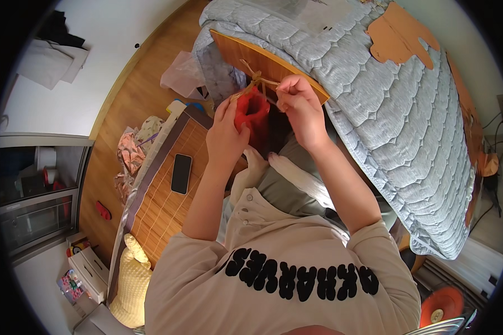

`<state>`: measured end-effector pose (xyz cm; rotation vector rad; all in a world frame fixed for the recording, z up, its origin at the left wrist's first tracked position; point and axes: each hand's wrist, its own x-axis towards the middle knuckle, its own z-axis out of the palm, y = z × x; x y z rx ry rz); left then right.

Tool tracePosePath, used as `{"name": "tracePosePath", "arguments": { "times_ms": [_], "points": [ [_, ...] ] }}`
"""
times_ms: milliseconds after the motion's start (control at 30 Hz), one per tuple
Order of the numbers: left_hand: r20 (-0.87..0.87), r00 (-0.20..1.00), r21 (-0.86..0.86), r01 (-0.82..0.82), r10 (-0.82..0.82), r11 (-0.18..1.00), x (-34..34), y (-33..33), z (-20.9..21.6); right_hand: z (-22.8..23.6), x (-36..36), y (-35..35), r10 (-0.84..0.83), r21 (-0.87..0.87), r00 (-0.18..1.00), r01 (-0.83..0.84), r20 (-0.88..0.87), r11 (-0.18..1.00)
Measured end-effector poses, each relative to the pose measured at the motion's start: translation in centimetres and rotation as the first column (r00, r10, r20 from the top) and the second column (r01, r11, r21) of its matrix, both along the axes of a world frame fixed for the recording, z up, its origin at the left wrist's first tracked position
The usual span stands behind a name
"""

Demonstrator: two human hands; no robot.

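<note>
My left hand [227, 124] is closed around the side of a red soft-looking item [255, 116] with a dark hollow at its top. Just beyond it, a tan ribbon-like strand [255, 77] forms a knot with loose ends sticking out. My right hand [300, 106] is pinched on one end of that strand, to the right of the red item. The lower part of the red item is in shadow above my lap, and my left fingers partly cover its side.
Ahead stands a wooden board [235, 49] against a bed with a grey quilted cover [352, 95]. Cut cardboard [399, 36] lies on the bed. To my left, a phone [181, 174] rests on a bamboo mat [162, 195], near a yellow cushion [129, 287] and crumpled pink foil [129, 152].
</note>
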<state>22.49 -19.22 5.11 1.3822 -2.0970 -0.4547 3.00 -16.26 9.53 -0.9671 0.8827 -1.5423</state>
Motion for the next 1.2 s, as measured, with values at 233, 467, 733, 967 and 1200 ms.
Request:
{"name": "tracePosePath", "arguments": {
  "times_ms": [233,467,733,967,1200],
  "points": [
    [-0.001,1.000,-0.311,0.024,-0.026,0.950,-0.1,-0.9,-1.9,-1.5,1.6,-0.2,-0.023,-0.002,0.961,0.024,0.275,1.000],
    [-0.190,0.982,-0.112,-0.030,0.008,0.993,-1.2,-0.7,-3.0,-4.7,2.1,0.0,-0.232,0.049,0.954,0.245,-0.191,0.968],
    [-0.283,0.958,-0.077,0.012,-0.033,0.997,-1.2,-0.4,-3.8,-5.1,1.4,-0.1,-0.149,0.308,0.989,0.146,-0.015,0.940],
    [-0.249,0.963,-0.120,0.073,-0.101,0.990,-1.0,-0.2,-4.1,-4.7,2.0,-1.4,-0.233,0.284,0.969,0.201,0.082,0.937],
    [-0.246,0.966,-0.097,0.053,-0.076,0.994,-0.5,-0.6,-4.6,-2.6,2.4,-0.6,-0.257,0.061,0.963,0.262,-0.078,0.963]
  ]
}}
